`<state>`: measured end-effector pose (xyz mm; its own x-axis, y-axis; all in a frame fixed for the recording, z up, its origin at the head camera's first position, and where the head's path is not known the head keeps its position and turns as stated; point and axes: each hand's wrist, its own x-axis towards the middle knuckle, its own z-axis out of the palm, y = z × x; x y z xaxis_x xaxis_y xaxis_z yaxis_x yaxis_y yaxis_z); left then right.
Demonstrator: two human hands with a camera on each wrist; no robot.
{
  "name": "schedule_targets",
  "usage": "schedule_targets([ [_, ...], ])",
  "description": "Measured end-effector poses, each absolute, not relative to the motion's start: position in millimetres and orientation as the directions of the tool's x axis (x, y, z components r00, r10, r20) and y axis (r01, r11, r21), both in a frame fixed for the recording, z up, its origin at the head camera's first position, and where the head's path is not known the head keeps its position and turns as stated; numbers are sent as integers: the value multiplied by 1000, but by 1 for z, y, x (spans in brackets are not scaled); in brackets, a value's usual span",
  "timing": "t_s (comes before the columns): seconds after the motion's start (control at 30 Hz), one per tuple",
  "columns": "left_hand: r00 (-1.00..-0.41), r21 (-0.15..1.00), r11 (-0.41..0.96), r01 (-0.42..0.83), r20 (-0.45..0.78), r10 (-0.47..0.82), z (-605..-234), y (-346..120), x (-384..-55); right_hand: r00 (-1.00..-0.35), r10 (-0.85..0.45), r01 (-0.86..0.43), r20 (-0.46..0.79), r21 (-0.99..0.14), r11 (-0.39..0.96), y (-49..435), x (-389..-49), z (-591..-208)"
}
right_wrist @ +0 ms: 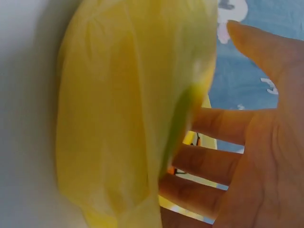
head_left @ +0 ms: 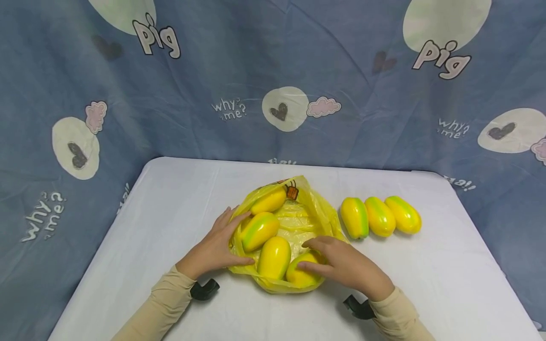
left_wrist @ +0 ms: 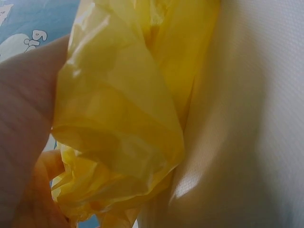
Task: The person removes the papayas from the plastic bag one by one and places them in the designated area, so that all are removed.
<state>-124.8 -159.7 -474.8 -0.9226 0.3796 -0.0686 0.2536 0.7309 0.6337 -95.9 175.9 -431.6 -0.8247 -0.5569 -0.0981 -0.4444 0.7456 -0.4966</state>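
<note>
Yellow bag (head_left: 326, 213), gaping upward between my hands on the table, worries me most: the plastic looks thin and limp, so an uneven pull from its two sides could tip it and roll out the four fruits (head_left: 275, 258) showing inside. Next, its left rim might fold inward under my left hand (head_left: 222, 244), which touches it with thumb and fingers spread apart. Smaller again, the fruit at the bag's near right side (head_left: 302, 279) looks glossy and could slip from my right hand (head_left: 343, 263); those fingers reach over it, thumb apart from them, and how firmly they press I cannot tell. Around the bag, the largest thing is the blue cloth (head_left: 192, 85) hanging behind it, then the white table (head_left: 170, 203) beneath. Three more fruits (head_left: 380, 217) lie side by side just right of the bag; the closest would be in the way if that wall sagged outward. Smallest, the black wrist pieces (head_left: 359, 308), nearer me than the bag, might snag its near edge.
</note>
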Motion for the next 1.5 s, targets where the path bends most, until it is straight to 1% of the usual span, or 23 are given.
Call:
schedule_targets([
  [0.27, -921, 644, 727, 240, -85, 380, -475, -159, -125, -838, -532, -430, -124, -452, 782, 173, -94, -436],
  [0.43, -921, 645, 725, 243, -81, 381, -475, -158, -126, -834, -540, -445, -110, -444, 778, 173, -94, -438],
  [0.63, -921, 643, 725, 246, -78, 381, -475, -158, -126, -792, -610, -535, -27, -452, 714, 174, -97, -438],
  [0.8, -922, 644, 728, 235, -90, 376, -475, -157, -126, -739, -674, -590, -12, -472, 655, 178, -99, -439],
  [0.87, -923, 641, 731, 233, -92, 375, -475, -157, -126, -730, -684, -602, -2, -473, 643, 179, -99, -440],
  [0.93, -923, 640, 732, 232, -93, 374, -474, -157, -125, -737, -676, -599, 13, -476, 644, 180, -100, -440],
  [1.07, -923, 641, 730, 237, -87, 376, -474, -158, -125, -784, -617, -573, 68, -460, 678, 179, -100, -439],
  [1.23, -922, 637, 731, 245, -80, 379, -474, -158, -125, -820, -553, -563, 146, -375, 736, 178, -100, -438],
  [1.33, -922, 634, 733, 246, -80, 379, -474, -158, -125, -831, -538, -550, 141, -353, 757, 177, -100, -439],
  [1.5, -922, 636, 733, 241, -85, 377, -474, -159, -125, -831, -547, -537, 98, -395, 746, 176, -100, -438],
])
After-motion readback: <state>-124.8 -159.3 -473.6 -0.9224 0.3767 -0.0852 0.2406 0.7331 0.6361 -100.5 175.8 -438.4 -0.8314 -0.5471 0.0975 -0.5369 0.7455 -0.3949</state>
